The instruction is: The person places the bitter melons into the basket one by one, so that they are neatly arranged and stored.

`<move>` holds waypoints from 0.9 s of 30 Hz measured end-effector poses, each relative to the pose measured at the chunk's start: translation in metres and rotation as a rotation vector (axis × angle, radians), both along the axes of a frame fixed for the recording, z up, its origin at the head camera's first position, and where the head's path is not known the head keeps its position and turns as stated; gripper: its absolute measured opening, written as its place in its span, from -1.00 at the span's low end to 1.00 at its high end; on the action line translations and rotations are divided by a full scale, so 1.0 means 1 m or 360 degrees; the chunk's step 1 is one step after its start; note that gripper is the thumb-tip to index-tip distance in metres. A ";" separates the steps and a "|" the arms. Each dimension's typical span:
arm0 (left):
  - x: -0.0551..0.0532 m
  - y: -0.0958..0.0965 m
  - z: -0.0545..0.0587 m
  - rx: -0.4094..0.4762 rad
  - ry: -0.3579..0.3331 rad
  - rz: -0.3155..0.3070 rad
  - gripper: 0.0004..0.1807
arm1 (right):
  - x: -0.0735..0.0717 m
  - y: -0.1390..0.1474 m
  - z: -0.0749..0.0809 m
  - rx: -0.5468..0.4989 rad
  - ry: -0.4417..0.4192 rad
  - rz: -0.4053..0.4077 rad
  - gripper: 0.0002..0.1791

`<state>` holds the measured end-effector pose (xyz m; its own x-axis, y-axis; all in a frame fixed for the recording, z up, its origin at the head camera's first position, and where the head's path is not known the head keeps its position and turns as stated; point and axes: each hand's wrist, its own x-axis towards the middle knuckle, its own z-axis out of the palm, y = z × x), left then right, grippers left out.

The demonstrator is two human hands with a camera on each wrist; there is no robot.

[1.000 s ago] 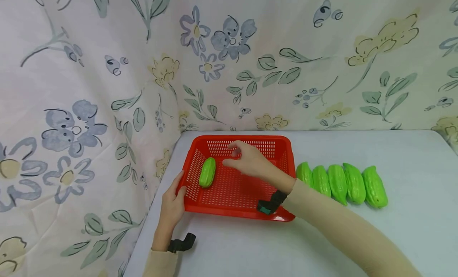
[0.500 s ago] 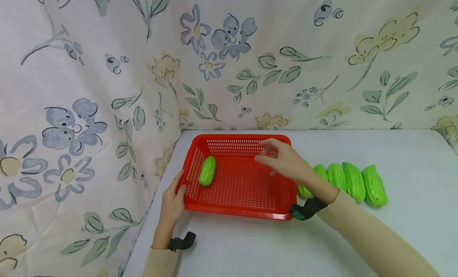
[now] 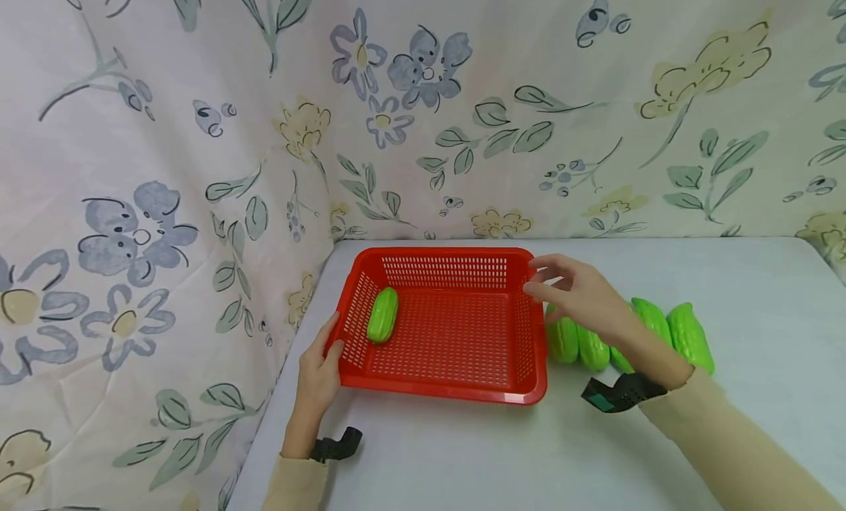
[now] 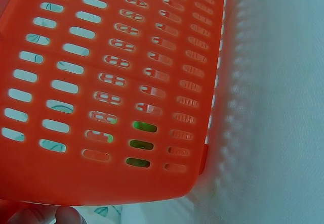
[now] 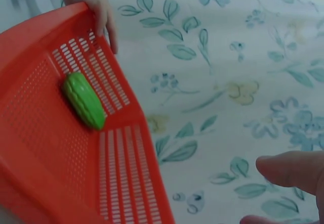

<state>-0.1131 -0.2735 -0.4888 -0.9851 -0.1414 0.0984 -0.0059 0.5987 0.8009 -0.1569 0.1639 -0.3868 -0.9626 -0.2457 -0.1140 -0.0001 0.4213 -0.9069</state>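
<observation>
Gripping red basket (image 3: 443,335), one gourd (image 3: 382,315) inside, with left hand (image 3: 319,375); hovering right hand (image 3: 584,289), fingers relaxed, above basket's right edge near gourd row (image 3: 563,343).

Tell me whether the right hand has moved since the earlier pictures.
Yes, rightward: judged against the red basket, the right hand went from above its interior to near its right edge.

Basket (image 3: 456,335), red, rectangular, with slotted walls, standing upright. One ridged green gourd (image 3: 382,316) inside it, lying just beside the left wall. Five more green gourds (image 3: 593,349), side by side in a row to the basket's right, some partly hidden.
</observation>
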 end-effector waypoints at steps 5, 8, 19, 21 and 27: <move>0.000 0.000 -0.001 0.0014 -0.0005 0.0009 -0.42 | 0.005 0.022 -0.001 0.0050 0.0038 -0.0046 -0.34; 0.000 -0.001 -0.001 0.0020 -0.0009 0.0011 -0.41 | 0.008 0.037 -0.002 0.0100 0.0060 -0.0071 -0.35; -0.001 0.000 -0.001 0.0025 -0.0003 0.0010 -0.41 | 0.023 0.095 -0.017 0.0159 0.0069 -0.0202 -0.36; -0.001 -0.001 -0.001 0.0035 -0.0001 0.0006 -0.42 | 0.027 0.106 -0.020 0.0174 0.0083 -0.0234 -0.37; 0.000 -0.001 -0.002 0.0064 0.0001 -0.0010 -0.42 | 0.038 0.134 -0.027 0.0200 0.0099 -0.0325 -0.34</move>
<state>-0.1136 -0.2748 -0.4909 -0.9859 -0.1390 0.0936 -0.0016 0.5663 0.8242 -0.1193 0.2979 -0.4141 -0.9970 -0.0330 -0.0703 0.0424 0.5275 -0.8485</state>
